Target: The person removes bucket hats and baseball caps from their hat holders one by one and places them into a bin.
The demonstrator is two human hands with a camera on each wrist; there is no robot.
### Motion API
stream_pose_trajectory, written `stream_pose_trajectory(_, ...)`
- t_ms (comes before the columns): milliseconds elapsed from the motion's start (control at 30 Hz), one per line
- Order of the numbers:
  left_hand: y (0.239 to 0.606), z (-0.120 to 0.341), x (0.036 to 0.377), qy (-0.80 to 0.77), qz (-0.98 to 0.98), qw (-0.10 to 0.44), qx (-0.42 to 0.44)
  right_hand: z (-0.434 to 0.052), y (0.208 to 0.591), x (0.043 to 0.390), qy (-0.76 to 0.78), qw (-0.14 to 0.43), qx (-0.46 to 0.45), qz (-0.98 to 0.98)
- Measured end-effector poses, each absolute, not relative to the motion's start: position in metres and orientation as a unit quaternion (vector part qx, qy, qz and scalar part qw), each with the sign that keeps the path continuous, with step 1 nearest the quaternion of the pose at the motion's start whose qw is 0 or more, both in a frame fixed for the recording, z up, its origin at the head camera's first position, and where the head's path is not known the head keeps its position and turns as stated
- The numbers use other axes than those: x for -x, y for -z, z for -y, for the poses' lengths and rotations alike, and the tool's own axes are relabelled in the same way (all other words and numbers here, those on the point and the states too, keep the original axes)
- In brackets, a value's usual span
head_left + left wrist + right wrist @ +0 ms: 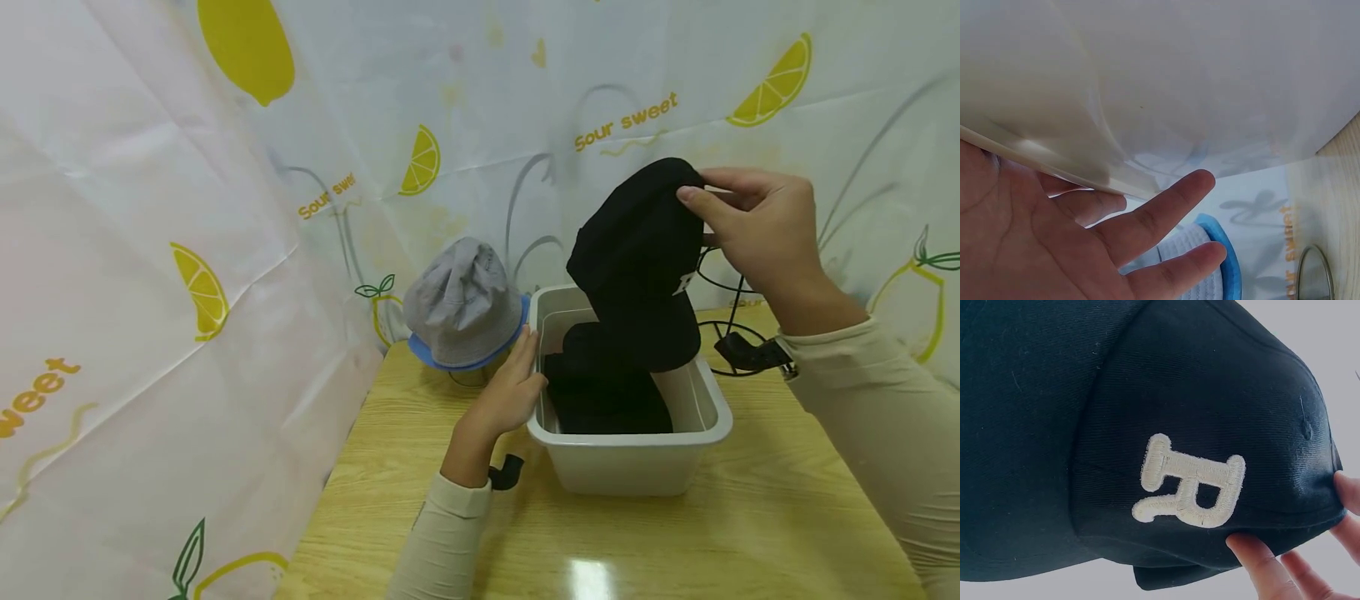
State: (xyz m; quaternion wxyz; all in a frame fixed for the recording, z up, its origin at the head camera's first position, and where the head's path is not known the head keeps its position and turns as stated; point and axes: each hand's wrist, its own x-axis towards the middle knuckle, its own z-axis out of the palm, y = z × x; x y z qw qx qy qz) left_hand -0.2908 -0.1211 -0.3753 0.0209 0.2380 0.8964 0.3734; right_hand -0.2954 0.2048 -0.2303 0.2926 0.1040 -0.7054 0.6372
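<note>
The black cap (637, 250) is pinched at its crown by the right hand (757, 225) above the bin (637, 467) — steadied by the open left hand (513, 387) — and could be dropped if that thin grip slips.

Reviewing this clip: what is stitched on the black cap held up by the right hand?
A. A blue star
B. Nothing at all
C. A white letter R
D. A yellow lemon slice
C. The right wrist view shows a raised white embroidered letter R on the black cap, which the right hand holds by its top above the grey bin.
</note>
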Motion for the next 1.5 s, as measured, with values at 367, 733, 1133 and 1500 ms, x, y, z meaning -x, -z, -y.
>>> stream_pose_trajectory(367,0.377,0.121,0.293,-0.372,-0.897,0.021,-0.237,-0.192,0.232,0.293,-0.642,0.268,-0.100,0.711)
stream_pose_trajectory(733,0.377,0.121,0.293,-0.367,-0.900,0.022,-0.236,-0.181,0.239,0.296,-0.645,0.240,-0.119,0.715)
stream_pose_trajectory(1133,0.375,0.121,0.293,-0.360,-0.903,0.028,-0.232,-0.176,0.255,0.300,-0.634,0.211,-0.097,0.738)
stream_pose_trajectory(1500,0.374,0.120,0.292,-0.374,-0.896,0.036,-0.237,-0.174,0.272,0.304,-0.606,0.168,-0.095,0.772)
